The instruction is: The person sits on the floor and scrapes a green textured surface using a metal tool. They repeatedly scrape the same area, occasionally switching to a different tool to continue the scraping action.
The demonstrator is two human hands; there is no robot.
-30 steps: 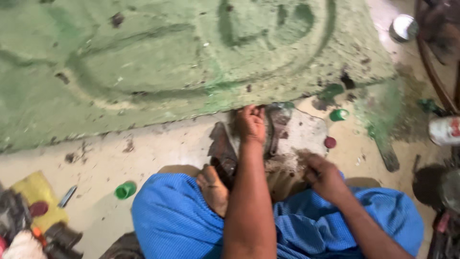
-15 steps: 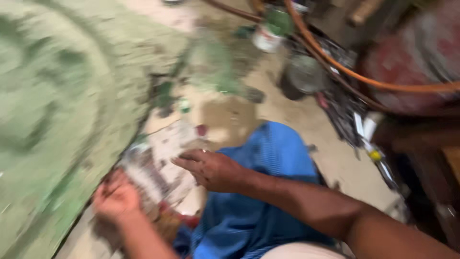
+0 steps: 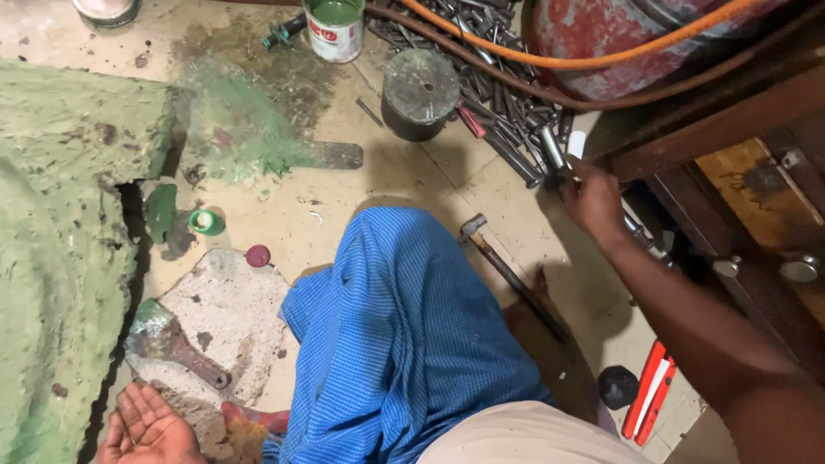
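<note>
My right hand (image 3: 591, 199) reaches out to the right and closes on a metal rod (image 3: 550, 148) at the edge of a heap of metal rods and bolts (image 3: 498, 94). My left hand (image 3: 148, 426) rests palm up and empty on the floor at the bottom left, beside a paint-smeared scraper with a reddish handle (image 3: 176, 342). That scraper lies on a pale stained sheet (image 3: 230, 301). My blue-clothed leg (image 3: 404, 335) fills the middle of the view.
A large green-coated panel (image 3: 51, 258) covers the left. A can of green paint (image 3: 334, 27), a dark round tin (image 3: 419, 93), a hammer (image 3: 507, 271), small caps (image 3: 206, 222), an orange hose (image 3: 550, 56), a red drum (image 3: 619, 34) and wooden furniture (image 3: 739, 163) surround me.
The view has swung right, away from the green panel. My right hand left the sheet by my lap and reached out to the metal rods. My left hand now lies palm up.
</note>
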